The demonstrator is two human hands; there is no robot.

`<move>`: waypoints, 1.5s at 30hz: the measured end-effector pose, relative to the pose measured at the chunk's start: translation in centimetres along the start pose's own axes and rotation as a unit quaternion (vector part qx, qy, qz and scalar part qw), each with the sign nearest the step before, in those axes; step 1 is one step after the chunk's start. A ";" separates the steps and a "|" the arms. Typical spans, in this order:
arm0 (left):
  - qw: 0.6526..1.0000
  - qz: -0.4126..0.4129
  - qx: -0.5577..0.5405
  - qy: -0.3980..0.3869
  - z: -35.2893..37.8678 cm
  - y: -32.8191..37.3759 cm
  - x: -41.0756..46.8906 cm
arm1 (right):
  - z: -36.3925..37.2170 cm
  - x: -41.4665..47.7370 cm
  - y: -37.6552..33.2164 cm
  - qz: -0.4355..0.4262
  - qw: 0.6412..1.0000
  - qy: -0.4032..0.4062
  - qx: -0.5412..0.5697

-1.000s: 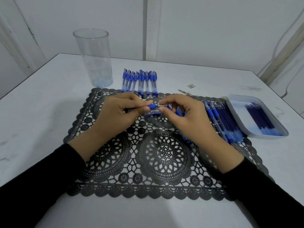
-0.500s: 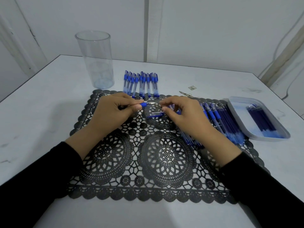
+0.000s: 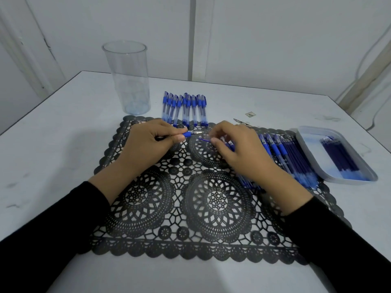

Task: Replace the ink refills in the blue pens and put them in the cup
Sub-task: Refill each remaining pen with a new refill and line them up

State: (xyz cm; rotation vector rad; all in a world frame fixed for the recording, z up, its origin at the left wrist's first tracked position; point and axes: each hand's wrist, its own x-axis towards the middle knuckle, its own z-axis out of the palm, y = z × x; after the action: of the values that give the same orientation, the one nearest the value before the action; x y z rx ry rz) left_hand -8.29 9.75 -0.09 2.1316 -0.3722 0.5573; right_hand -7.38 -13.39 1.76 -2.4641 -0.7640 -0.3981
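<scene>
I saw the clear cup (image 3: 127, 81) standing well beyond the fingers of the left hand (image 3: 148, 144), which pinched a blue pen (image 3: 187, 134) by its grip. Just right of its tip, the fingers of the right hand (image 3: 239, 153) pinched a thin blue refill (image 3: 203, 140); loose pens (image 3: 281, 151) lay right of them.

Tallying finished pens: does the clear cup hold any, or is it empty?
Empty. The clear cup stands upright and no pen shows through its wall; the capped pens lie in a row beside it.
</scene>
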 end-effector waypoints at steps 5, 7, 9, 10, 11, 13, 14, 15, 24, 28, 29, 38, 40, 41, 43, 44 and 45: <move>1.000 0.006 -0.006 -0.002 0.0 0.2 -0.1 | -1.0 -0.2 -0.7 0.036 0.989 0.065 0.131; 1.000 0.012 -0.012 0.000 0.0 0.3 -0.1 | -1.0 -0.3 -1.0 0.044 0.987 0.063 0.138; 1.000 0.020 -0.020 -0.006 0.2 0.6 -0.2 | -0.7 -0.3 -1.3 0.046 0.987 0.059 0.144; 0.999 0.027 -0.021 -0.010 0.3 0.7 -0.3 | -0.5 -0.3 -1.4 0.046 0.986 0.058 0.149; 0.999 0.034 -0.021 -0.012 0.5 0.9 -0.4 | -0.3 -0.3 -1.6 0.047 0.985 0.058 0.156; 0.999 0.045 -0.025 -0.008 0.7 1.1 -0.5 | 0.0 -0.4 -1.8 0.053 0.981 0.062 0.176; 0.998 0.048 -0.027 -0.003 0.7 1.2 -0.6 | 0.1 -0.5 -1.9 0.058 0.978 0.067 0.186; 0.998 0.050 -0.027 0.003 0.7 1.2 -0.6 | 0.2 -0.4 -2.0 0.062 0.976 0.074 0.198; 0.998 0.060 -0.029 0.013 1.1 1.9 -0.6 | 0.1 -0.8 -2.1 0.072 0.963 0.091 0.242; 0.997 0.037 -0.072 0.019 0.7 3.0 0.0 | -1.4 -0.1 -2.8 0.067 0.944 0.108 0.303; 0.997 0.040 -0.070 0.014 0.7 3.3 0.0 | -1.7 0.0 -3.0 0.076 0.931 0.115 0.339; 0.996 0.028 0.075 -0.049 0.0 0.1 0.1 | -4.5 1.2 -2.4 0.102 0.917 0.139 0.360; 0.984 0.016 0.163 -0.076 0.1 -0.8 0.2 | -4.7 1.4 -2.2 0.106 0.934 0.104 0.325; 0.976 0.006 0.198 -0.089 0.1 -1.0 0.2 | -4.6 1.5 -2.1 0.110 0.942 0.084 0.307; 0.964 -0.014 0.241 -0.110 0.2 -1.2 0.2 | -3.8 1.8 -1.7 0.127 0.955 0.046 0.265; 0.959 -0.024 0.255 -0.120 0.3 -1.3 0.2 | -3.4 2.0 -1.6 0.135 0.959 0.029 0.246; 0.955 -0.034 0.267 -0.129 0.4 -1.4 0.2 | -2.9 2.2 -1.3 0.140 0.963 0.011 0.228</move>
State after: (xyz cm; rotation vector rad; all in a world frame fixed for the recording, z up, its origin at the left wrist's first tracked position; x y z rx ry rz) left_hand -7.37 10.22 -1.11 2.7423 -0.3132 0.3641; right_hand -6.74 -13.11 5.53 -2.0840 -0.4261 -0.1232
